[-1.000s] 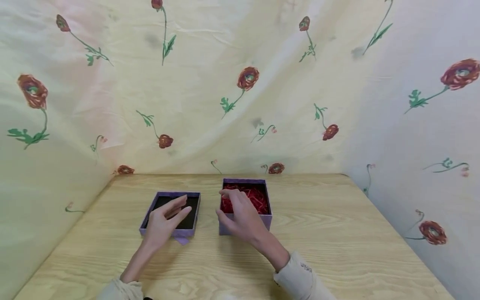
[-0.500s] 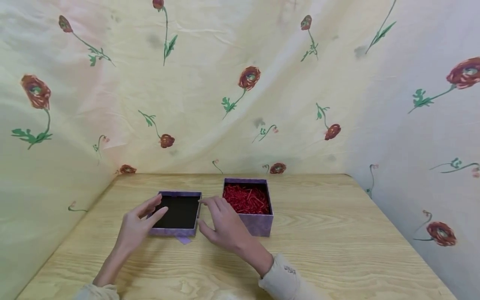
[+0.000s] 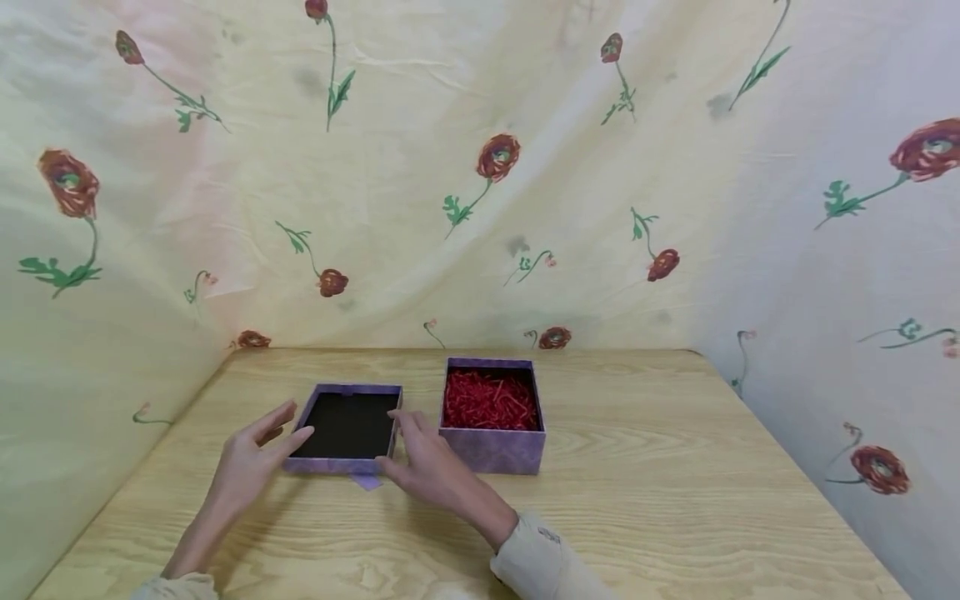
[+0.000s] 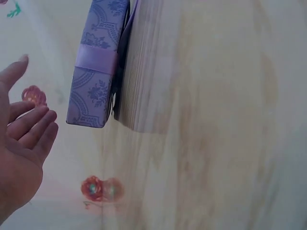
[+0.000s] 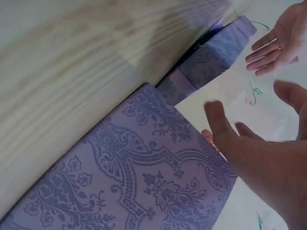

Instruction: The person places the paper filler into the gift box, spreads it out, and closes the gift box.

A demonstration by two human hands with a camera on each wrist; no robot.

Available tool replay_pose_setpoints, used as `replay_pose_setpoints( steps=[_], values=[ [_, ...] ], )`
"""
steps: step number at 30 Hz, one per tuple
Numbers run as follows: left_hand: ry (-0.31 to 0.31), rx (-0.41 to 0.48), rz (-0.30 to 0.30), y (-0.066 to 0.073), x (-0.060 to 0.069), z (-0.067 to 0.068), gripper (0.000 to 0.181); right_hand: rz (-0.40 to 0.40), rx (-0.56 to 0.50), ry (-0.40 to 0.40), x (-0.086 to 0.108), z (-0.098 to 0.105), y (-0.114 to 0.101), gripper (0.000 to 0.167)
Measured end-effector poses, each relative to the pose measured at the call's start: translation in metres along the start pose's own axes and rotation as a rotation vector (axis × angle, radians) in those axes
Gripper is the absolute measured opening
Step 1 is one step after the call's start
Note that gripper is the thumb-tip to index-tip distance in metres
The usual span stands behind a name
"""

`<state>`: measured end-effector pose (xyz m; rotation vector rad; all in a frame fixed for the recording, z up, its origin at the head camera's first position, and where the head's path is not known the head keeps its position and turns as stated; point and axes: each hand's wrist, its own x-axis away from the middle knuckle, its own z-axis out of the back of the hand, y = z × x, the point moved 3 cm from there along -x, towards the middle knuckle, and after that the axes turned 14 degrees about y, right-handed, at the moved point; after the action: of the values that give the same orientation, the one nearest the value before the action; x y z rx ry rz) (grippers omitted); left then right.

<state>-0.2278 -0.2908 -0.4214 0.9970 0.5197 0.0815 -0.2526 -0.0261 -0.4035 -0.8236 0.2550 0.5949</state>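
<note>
A shallow purple box lid (image 3: 318, 465) lies upturned on the table, its black inside showing and a pale ribbon end (image 3: 366, 481) sticking out at the front. My left hand (image 3: 243, 467) hovers at its left side, fingers loosely extended; the left wrist view shows a gap between that hand (image 4: 24, 148) and the ribboned lid (image 4: 91, 91). My right hand (image 3: 431, 467) is over the lid's right edge with thumb and fingers spread, holding nothing. Just right of it stands a deeper purple patterned box (image 3: 495, 452), filled with red shredded paper (image 3: 491, 400).
The light wood table (image 3: 637, 500) extends in front and to the right. Floral cloth (image 3: 405, 167) hangs behind it and along both sides.
Both hands have moved left. My right hand has gone from over the red shredded paper to the lid's right edge; my left has drawn from above the lid to its left side.
</note>
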Motion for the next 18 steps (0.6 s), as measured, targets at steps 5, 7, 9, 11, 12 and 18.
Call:
replay_pose_setpoints(
  steps=[5, 7, 9, 11, 12, 18],
  values=[
    [-0.087, -0.078, -0.007, -0.011, 0.003, 0.003, 0.078, -0.107, 0.028, -0.057, -0.002, -0.01, 0.004, 0.072],
    [-0.116, -0.105, -0.013, -0.015, 0.004, 0.003, 0.081, -0.151, 0.026, -0.072, -0.003, -0.013, 0.006, 0.075],
    [-0.137, -0.122, -0.01, -0.018, 0.004, 0.004, 0.083, -0.175, 0.028, -0.079, -0.004, -0.015, 0.008, 0.077],
    [-0.153, -0.136, -0.011, -0.02, 0.003, 0.003, 0.085, -0.176, 0.016, -0.078, -0.005, -0.017, 0.009, 0.079],
    [-0.161, -0.143, -0.017, -0.021, 0.003, 0.003, 0.085, -0.171, 0.01, -0.074, -0.006, -0.018, 0.01, 0.08],
    [-0.194, -0.146, -0.051, -0.027, 0.003, 0.001, 0.08, -0.147, -0.011, -0.072, -0.007, -0.028, 0.014, 0.086]
  ],
)
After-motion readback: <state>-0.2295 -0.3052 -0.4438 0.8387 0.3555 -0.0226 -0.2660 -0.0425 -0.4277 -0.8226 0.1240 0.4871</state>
